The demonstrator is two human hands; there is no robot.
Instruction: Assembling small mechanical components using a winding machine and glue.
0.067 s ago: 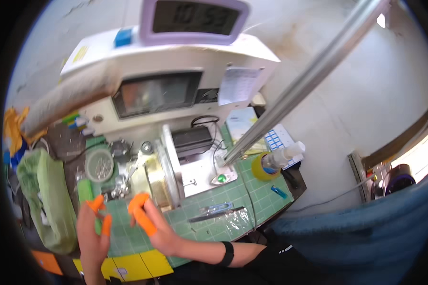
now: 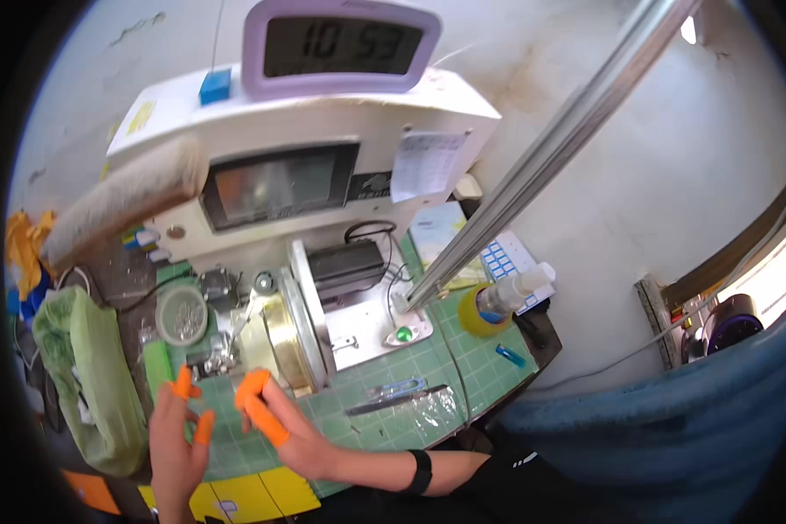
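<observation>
My left hand (image 2: 179, 441) is over the green cutting mat (image 2: 227, 445) at the lower left, orange finger cots on its thumb and a finger. Those tips stand apart, and I see nothing between them. To its right, my right hand (image 2: 286, 426) also wears orange cots. Its fingers curl together; whatever lies in them, if anything, is hidden. Just beyond both hands sits a small metal fixture (image 2: 214, 361), beside a machine with a brass-coloured round drum (image 2: 281, 336). A green block-like piece (image 2: 157, 362) lies by the left fingertips.
A round tub (image 2: 182, 339) of small metal parts stands behind the fixture. At left is a green bag-lined bin (image 2: 118, 419). Tweezers (image 2: 397, 397) lie right of my hands, and a bottle (image 2: 498, 301) sits in a yellow holder. A metal post (image 2: 533, 188) rises behind the mat.
The whole view has shifted slightly. Both hands appear a little lower in the picture, their finger poses nearly the same.
</observation>
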